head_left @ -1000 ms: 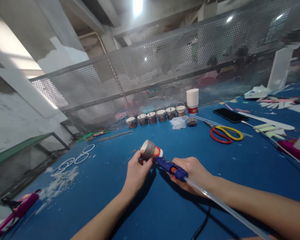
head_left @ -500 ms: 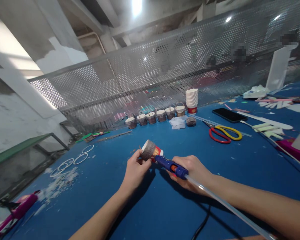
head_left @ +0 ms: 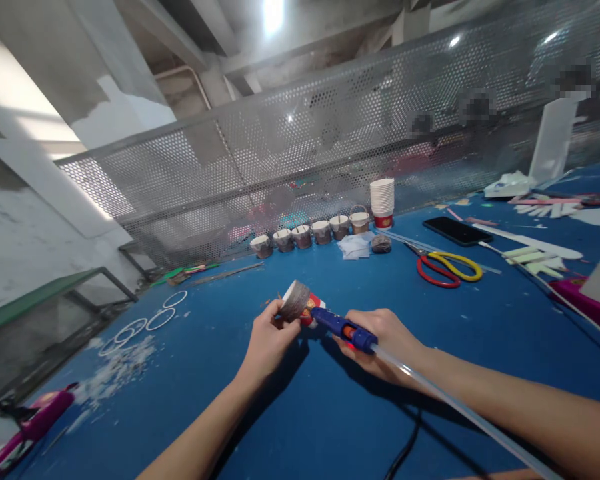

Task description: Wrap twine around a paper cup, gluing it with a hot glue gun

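Though paper, a string-banded cup (head_left: pixel 300 302)

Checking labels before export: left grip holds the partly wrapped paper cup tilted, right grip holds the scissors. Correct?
Not the scissors: the head view shows the right grip holding a blue glue gun, while the scissors lie on the table. The left grip does hold the partly wrapped paper cup tilted.
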Available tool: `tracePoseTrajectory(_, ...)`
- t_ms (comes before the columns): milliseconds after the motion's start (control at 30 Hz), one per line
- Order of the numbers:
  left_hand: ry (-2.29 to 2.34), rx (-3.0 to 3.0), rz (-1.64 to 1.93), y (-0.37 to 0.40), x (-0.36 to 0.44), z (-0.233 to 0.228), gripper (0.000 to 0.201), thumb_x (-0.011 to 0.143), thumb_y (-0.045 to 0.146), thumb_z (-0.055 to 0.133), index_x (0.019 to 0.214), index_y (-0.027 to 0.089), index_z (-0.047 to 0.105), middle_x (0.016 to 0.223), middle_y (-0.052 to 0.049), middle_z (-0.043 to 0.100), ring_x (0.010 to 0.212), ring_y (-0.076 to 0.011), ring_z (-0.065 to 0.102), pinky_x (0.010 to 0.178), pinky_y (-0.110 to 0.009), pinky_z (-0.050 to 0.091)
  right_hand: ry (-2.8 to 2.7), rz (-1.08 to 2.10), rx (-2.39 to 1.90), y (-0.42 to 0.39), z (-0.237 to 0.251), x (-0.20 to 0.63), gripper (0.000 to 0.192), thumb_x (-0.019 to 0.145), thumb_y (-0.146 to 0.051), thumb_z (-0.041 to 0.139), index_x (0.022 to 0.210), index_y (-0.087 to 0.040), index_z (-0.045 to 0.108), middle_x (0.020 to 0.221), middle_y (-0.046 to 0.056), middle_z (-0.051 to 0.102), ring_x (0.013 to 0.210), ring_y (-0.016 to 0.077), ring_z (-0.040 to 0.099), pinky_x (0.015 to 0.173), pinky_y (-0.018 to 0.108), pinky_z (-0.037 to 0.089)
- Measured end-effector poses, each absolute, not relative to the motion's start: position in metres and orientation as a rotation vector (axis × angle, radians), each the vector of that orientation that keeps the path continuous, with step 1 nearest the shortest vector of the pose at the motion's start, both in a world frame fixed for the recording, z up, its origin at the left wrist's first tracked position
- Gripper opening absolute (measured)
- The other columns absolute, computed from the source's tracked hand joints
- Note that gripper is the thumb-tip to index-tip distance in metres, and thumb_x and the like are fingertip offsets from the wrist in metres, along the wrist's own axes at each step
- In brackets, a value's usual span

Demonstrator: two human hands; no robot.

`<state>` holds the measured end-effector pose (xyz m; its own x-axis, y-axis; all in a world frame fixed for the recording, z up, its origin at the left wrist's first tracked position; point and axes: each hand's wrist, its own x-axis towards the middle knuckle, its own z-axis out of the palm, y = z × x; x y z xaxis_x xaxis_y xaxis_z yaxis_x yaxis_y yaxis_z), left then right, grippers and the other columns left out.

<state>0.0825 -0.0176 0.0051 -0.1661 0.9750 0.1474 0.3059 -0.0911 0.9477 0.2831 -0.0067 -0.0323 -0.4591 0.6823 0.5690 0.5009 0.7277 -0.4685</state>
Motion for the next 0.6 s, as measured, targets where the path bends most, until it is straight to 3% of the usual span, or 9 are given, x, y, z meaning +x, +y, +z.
tracePoseTrajectory(600, 1.513, 1.442, 1.267, -0.016, 0.0803, 0.0038, 0.017, 0.059, 0.024, 0.068, 0.071, 0.017, 0.059, 0.051, 0.005, 0.049, 0.045, -0.0066, 0.038, 0.044, -0.019, 0.029, -2.148, 0.308, -0.867, -0.0081, -0.0318, 0.2831, 0.018, 0.083, -0.033, 0.057, 0.071, -0.02, 0.052, 0.062, 0.003, 0.065, 0.049, 0.0141, 0.058, 0.049, 0.024, 0.033)
